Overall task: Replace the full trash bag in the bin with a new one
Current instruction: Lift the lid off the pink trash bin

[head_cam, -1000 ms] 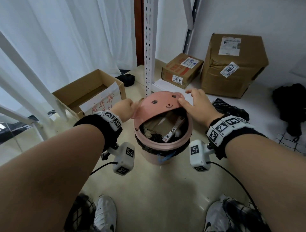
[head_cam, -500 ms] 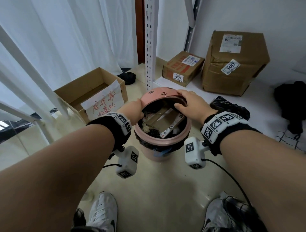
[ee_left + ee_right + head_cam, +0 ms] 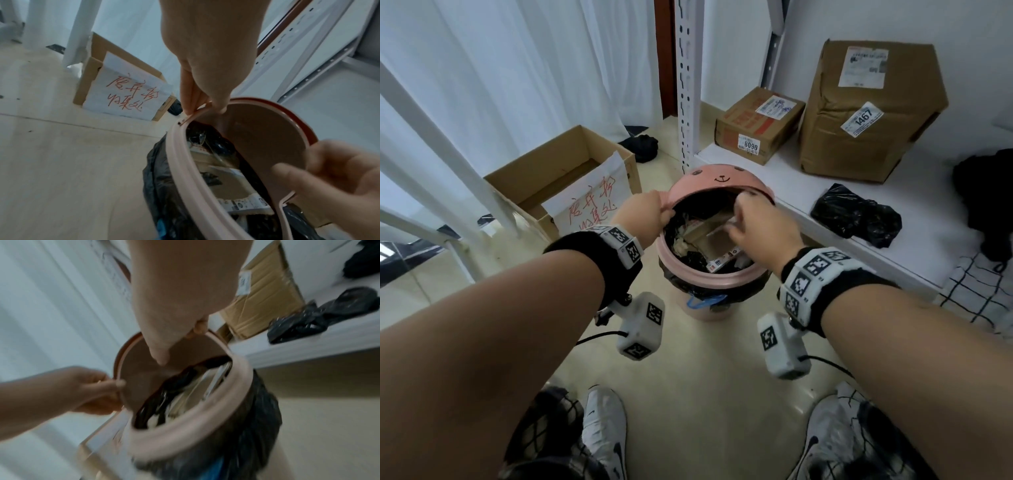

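A pink bin point(image 3: 705, 313) stands on the floor, lined with a full black trash bag point(image 3: 690, 258) holding cardboard and paper. The bag's edge folds out under the pink rim ring point(image 3: 717, 275). The bear-face lid point(image 3: 719, 180) is tilted up at the bin's far side. My left hand point(image 3: 664, 214) pinches the lid's left edge point(image 3: 197, 109). My right hand point(image 3: 743, 205) grips the right edge, thumb on the lid's underside point(image 3: 185, 360). A crumpled black bag point(image 3: 856, 216) lies on the low white shelf point(image 3: 914, 260) to the right.
An open cardboard box point(image 3: 558, 178) with a handwritten paper sign sits left of the bin. Two sealed parcels point(image 3: 866, 109) stand on the shelf behind, beside a white perforated upright point(image 3: 686, 85). Dark clothing point(image 3: 986, 195) lies far right. My shoes point(image 3: 602, 428) are on the floor below.
The lid has swung from lying partly over the opening to standing tilted at the far rim. Both hands moved from its top and side to gripping its two edges.
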Demonstrator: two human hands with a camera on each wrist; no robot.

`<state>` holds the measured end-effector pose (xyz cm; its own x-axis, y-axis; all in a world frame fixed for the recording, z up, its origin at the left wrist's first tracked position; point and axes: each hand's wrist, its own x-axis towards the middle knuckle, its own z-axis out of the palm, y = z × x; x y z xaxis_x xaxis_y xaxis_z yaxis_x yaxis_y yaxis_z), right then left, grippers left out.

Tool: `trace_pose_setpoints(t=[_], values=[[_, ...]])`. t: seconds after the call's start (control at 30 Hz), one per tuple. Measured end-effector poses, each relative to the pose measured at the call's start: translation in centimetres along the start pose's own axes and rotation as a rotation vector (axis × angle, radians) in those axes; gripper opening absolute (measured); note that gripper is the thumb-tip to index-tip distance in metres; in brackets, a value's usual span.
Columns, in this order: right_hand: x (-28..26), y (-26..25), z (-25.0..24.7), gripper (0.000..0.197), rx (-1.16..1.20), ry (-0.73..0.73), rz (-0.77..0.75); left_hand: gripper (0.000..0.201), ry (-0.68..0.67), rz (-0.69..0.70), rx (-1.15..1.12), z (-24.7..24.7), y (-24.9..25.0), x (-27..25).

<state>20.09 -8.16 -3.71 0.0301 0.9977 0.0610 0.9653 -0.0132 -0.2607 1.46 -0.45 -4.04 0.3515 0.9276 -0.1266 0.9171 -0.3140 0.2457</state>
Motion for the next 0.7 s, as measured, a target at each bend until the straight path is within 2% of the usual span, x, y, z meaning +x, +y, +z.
trace_pose_setpoints(t=[0.1, 0.2, 0.3, 0.37, 0.5, 0.6, 0.7], values=[[-1.3, -2.3, 2.5, 0.039, -0.098, -0.299, -0.138, 0.024, 0.035, -0.093, -0.226, 1.2, -1.1, -1.1], [-1.3, -4.4, 4.2, 0.032, -0.148, -0.402, -0.190, 0.016, -0.065, -0.144, -0.285, 2.1, -1.9, -1.7], [-0.7, -5.7, 5.0, 0.017, -0.182, -0.474, -0.156, 0.015, -0.209, -0.223, -0.371, 2.7, -2.0, -1.9], [-0.6, -6.2, 5.1, 0.015, -0.207, -0.520, -0.135, 0.018, -0.285, -0.267, -0.448, 2.8, -2.0, -2.2], [0.3, -5.5, 4.0, 0.021, -0.190, -0.462, -0.129, 0.038, -0.341, -0.328, -0.604, 3.1, -1.7, -2.2], [1.2, -4.4, 2.6, 0.023, -0.104, -0.373, -0.105, 0.026, -0.349, -0.319, -0.693, 3.4, -0.8, -2.1], [1.8, -3.2, 1.7, 0.028, -0.052, -0.366, -0.082, 0.019, -0.304, -0.322, -0.790, 3.4, 0.5, -1.8]])
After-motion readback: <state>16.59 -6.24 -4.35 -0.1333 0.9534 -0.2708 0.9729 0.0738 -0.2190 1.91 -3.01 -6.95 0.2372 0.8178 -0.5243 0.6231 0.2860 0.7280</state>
